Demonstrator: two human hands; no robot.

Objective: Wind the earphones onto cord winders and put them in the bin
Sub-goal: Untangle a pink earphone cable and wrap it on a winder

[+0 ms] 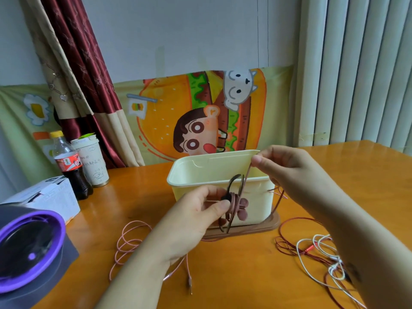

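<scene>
My left hand (196, 210) pinches a dark cord winder (234, 198) in front of the cream bin (200, 172), with a brownish-pink earphone cord (235, 201) wrapped around it in several turns. My right hand (287, 166) pinches the free end of that cord (247, 172) and holds it taut above the winder. The bin stands on a brown base (263, 227) in the middle of the orange table. A pink earphone cable (129, 239) lies loose on the table at the left. Tangled red earphones (287, 246) and white earphones (321, 253) lie at the right, partly under my right forearm.
A cola bottle (69, 163) and a paper cup (93, 161) stand at the back left. Near them sit a white box (49, 197) and a purple-rimmed round device (29, 248) at the table's left edge. A curtain and a cartoon cloth hang behind the table.
</scene>
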